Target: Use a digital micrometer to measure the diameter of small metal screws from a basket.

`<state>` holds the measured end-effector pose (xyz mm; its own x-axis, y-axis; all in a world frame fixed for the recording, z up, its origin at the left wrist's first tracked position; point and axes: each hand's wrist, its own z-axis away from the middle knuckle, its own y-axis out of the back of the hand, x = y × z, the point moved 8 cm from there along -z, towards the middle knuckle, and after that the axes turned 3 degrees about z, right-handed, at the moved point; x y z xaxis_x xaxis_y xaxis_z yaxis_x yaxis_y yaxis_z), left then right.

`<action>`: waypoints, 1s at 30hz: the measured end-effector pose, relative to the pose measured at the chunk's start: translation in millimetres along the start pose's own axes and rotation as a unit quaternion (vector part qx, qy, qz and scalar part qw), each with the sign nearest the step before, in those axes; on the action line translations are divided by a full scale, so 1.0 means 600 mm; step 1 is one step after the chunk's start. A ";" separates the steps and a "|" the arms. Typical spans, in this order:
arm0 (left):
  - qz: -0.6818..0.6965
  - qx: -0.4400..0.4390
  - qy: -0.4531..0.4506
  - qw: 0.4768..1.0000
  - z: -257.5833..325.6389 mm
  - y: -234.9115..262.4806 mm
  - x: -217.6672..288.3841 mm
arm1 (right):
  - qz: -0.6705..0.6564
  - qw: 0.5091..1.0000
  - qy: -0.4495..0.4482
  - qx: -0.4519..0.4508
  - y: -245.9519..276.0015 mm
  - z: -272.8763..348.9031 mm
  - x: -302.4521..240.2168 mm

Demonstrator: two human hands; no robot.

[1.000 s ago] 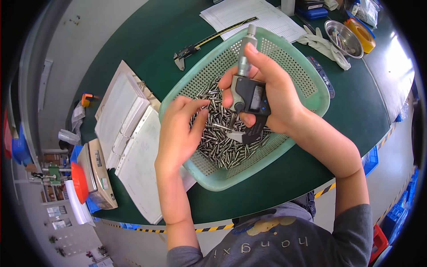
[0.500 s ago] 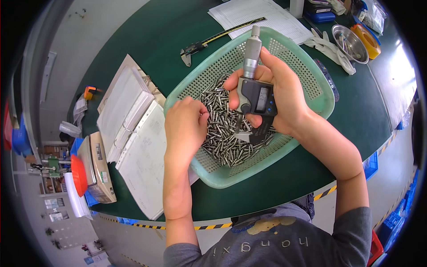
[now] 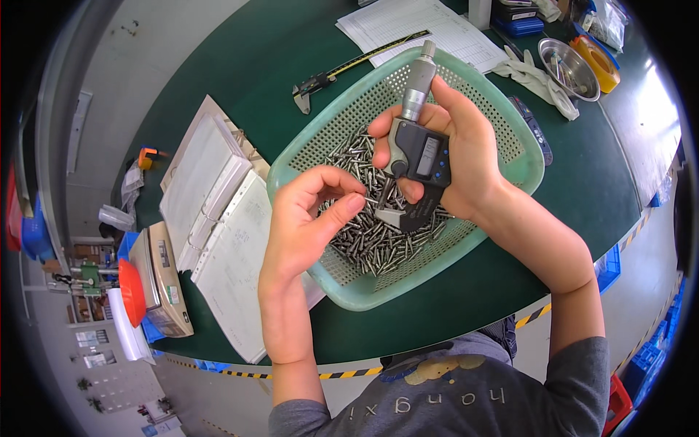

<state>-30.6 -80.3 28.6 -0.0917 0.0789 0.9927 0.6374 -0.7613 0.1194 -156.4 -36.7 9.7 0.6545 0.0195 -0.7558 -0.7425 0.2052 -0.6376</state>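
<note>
— Since a second ago, what has moved?

— Both hands have lifted a little off the pile. Left hand [image 3: 309, 218] was down among the pins; now it is raised, thumb and forefinger pinched together on one small pin [image 3: 371, 198], offered to the micrometer [image 3: 413, 156] at centre frame.

— And the right hand [image 3: 466, 156]?

— Its fingers are wrapped around the micrometer's grey body, thumb near the sleeve, the tool upright and slightly tilted, its frame low over the pile.

— What holds the pins?

— A pale green mesh basket [image 3: 510, 127], centre to upper right of the frame, on the dark green tabletop [image 3: 240, 65]. A heap of small metal pins [image 3: 371, 244] lies in its lower half; its upper part is mostly bare mesh.

— Other containers?

— A steel bowl [image 3: 568, 69] at upper right, with small things inside that I cannot make out, beside white gloves [image 3: 535, 80].

— Elsewhere?

— An open binder [image 3: 218, 218] left of the basket, a caliper [image 3: 342, 69] and paper sheets [image 3: 422, 29] above it, a scale [image 3: 164, 291] at lower left.
</note>
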 end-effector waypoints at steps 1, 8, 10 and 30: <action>-0.001 0.000 0.000 1.000 0.000 0.001 -0.001 | 0.000 1.000 0.000 0.005 0.000 0.000 0.000; 0.006 -0.017 0.006 1.000 0.001 -0.007 -0.005 | 0.001 1.000 0.004 0.003 -0.002 0.000 0.000; 0.006 -0.017 0.007 1.000 0.000 -0.008 -0.005 | 0.040 0.999 -0.009 0.019 -0.002 0.002 -0.001; -0.567 0.049 -0.109 0.815 -0.010 -0.007 -0.020 | 0.042 0.999 -0.014 0.002 -0.007 0.007 0.002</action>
<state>-36.6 -81.9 15.8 -0.5338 0.8162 0.2210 0.2959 -0.0645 0.9530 -151.6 -33.7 12.1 0.5943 0.0646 -0.8016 -0.7939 0.2060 -0.5720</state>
